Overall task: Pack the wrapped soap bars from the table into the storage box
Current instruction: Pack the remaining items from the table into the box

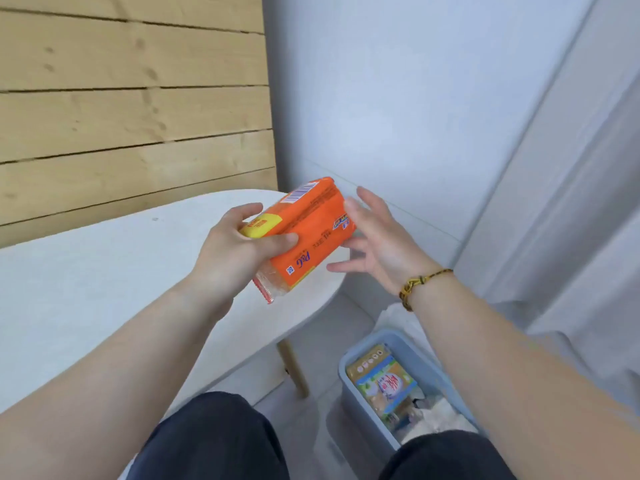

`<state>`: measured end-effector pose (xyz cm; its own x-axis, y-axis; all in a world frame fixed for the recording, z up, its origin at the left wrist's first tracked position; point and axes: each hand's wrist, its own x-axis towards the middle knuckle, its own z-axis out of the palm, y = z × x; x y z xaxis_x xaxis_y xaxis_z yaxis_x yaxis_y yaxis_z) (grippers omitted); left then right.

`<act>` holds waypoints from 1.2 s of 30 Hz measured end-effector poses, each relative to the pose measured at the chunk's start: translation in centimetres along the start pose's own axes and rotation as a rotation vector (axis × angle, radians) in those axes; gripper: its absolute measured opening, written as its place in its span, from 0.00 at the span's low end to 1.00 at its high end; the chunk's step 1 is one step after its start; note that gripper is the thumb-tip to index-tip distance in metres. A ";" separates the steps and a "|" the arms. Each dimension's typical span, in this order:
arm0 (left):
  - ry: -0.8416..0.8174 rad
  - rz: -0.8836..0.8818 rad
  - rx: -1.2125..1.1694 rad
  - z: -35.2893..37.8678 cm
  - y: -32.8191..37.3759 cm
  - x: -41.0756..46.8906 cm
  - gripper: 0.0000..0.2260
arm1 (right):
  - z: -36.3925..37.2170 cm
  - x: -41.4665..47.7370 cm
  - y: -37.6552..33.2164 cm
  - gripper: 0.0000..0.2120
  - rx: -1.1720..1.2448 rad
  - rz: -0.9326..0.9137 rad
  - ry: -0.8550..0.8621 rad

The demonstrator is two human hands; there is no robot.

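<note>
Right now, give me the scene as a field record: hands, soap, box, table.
left hand: grips the orange soap pack at its near end
right hand: open, fingers spread at the pack's far end
orange soap pack: held tilted above the table's rounded end, not in the box
storage box: on the floor beside the table, no lid on it
box contents: one green-yellow pack
table: white

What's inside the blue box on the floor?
A green and tan wrapped pack lies in the box, with something white beside it. The right arm and a knee cover the rest, so I cannot tell what else is in there.
</note>
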<state>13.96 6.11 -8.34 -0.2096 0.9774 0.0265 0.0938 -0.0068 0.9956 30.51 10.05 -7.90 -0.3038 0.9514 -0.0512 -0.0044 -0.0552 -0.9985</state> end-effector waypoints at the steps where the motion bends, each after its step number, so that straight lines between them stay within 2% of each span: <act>1: -0.045 -0.009 -0.012 2.3 -0.3 -0.2 0.36 | -1.9 -0.6 -0.2 0.28 -0.039 0.013 0.017; 3: -0.126 -0.040 -0.017 6.7 -1.6 -0.6 0.33 | -5.7 -2.0 0.3 0.19 -0.167 0.064 0.065; 5: -0.213 -0.102 -0.003 11.0 -3.5 -1.1 0.31 | -9.4 -3.4 2.4 0.16 -0.222 0.139 0.142; 7: -0.286 -0.180 0.016 15.0 -6.1 -1.8 0.31 | -12.4 -4.5 5.3 0.15 -0.201 0.230 0.205; 10: -0.346 -0.317 0.024 19.3 -10.3 -2.6 0.26 | -15.0 -5.6 9.9 0.08 -0.147 0.379 0.275; 12: -0.357 -0.395 0.047 21.1 -13.1 -3.1 0.20 | -16.1 -5.7 12.9 0.12 -0.120 0.470 0.296; 14: -0.353 -0.449 0.090 22.2 -15.6 -3.3 0.21 | -16.8 -5.3 15.9 0.18 -0.119 0.554 0.303; 15: -0.356 -0.474 0.104 22.5 -16.9 -3.4 0.21 | -17.0 -5.1 17.3 0.18 -0.117 0.589 0.300; 17: -0.384 -0.516 0.143 23.0 -18.8 -3.7 0.18 | -17.1 -4.7 19.9 0.11 -0.131 0.645 0.295; 20: -0.445 -0.550 0.202 24.0 -21.3 -4.4 0.23 | -17.6 -4.1 23.9 0.18 -0.142 0.690 0.370; 23: -0.528 -0.587 0.245 24.6 -23.5 -4.4 0.24 | -17.8 -3.6 27.0 0.13 -0.186 0.746 0.431; 25: -0.583 -0.553 0.349 24.5 -24.7 -4.2 0.21 | -17.8 -3.4 28.3 0.12 -0.273 0.770 0.425; 30: -0.689 -0.302 0.868 23.7 -26.9 -2.8 0.20 | -16.3 -2.4 29.4 0.19 -0.602 0.748 0.382; 33: -0.735 -0.222 0.986 23.4 -27.2 -2.3 0.21 | -15.8 -2.0 29.4 0.22 -0.679 0.738 0.384; 36: -0.710 -0.172 1.019 23.1 -27.6 -1.7 0.19 | -15.8 -1.4 29.7 0.22 -0.620 0.722 0.405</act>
<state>34.23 9.50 -37.92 0.2466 0.8494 -0.4665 0.8926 -0.0116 0.4507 45.80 11.90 -37.80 0.3050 0.7906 -0.5310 0.5777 -0.5968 -0.5569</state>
